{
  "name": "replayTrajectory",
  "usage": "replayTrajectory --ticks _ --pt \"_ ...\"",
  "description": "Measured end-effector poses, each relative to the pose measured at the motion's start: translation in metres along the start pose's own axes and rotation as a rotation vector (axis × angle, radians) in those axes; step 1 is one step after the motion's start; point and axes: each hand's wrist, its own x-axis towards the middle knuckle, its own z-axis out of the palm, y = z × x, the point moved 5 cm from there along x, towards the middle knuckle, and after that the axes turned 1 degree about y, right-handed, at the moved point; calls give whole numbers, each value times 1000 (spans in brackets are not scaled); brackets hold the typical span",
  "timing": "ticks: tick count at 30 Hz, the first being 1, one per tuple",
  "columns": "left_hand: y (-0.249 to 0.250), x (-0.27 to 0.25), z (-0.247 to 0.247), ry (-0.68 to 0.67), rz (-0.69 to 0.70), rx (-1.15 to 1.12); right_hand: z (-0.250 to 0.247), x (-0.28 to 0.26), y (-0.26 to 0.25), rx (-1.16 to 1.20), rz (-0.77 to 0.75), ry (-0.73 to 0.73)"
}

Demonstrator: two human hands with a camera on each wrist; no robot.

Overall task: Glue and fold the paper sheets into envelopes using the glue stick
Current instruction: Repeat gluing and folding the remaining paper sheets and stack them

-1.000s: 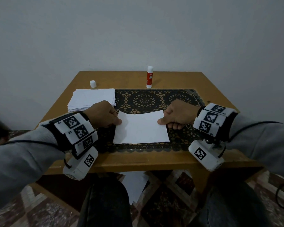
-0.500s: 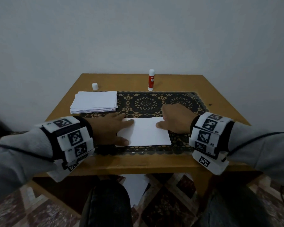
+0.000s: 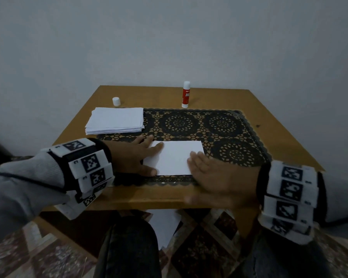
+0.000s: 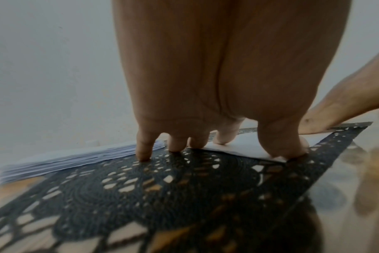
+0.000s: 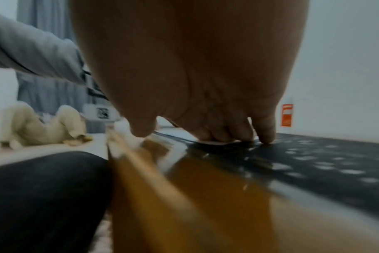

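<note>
A white folded paper sheet (image 3: 175,157) lies on the black lace mat (image 3: 219,127) near the table's front edge. My left hand (image 3: 133,157) lies flat, its straight fingers (image 4: 223,137) pressing the sheet's (image 4: 244,147) left edge. My right hand (image 3: 217,175) is flat and blurred, with its fingertips (image 5: 218,135) on the sheet's right end and its palm over the table's front edge. The red and white glue stick (image 3: 186,95) stands upright at the back, apart from both hands; it also shows as a red label (image 5: 287,115) in the right wrist view. Its white cap (image 3: 116,101) sits at the back left.
A stack of white sheets (image 3: 116,120) sits at the mat's back-left corner, just beyond my left hand. The wooden table (image 3: 279,141) stands against a plain wall. More white paper (image 3: 165,227) lies on the patterned floor under the table, between my knees.
Both hands went from gripping the sheet's side edges to lying flat on it. The sheet now looks shorter front to back. My right hand has slid toward the front edge.
</note>
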Motion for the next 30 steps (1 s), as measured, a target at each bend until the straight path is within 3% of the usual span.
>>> replayTrajectory --ticks 3,7,11,16,20,25,30 --pt "-1 1 1 0 -2 -8 5 -11 -3 24 -61 -2" --pt "0 -1 1 6 2 -11 -3 -7 15 60 45 4" --pt "0 0 0 -3 -4 -14 -2 -2 -6 20 -76 -13" --pt "2 -2 -1 -17 -3 -1 -34 24 18 122 62 39" --pt "2 -1 -1 -19 -7 15 -26 25 -9 31 -92 3" --pt "1 -2 -1 -22 -8 14 -36 37 33 82 64 51" --pt "8 3 -9 -16 -55 101 -31 42 50 28 50 30"
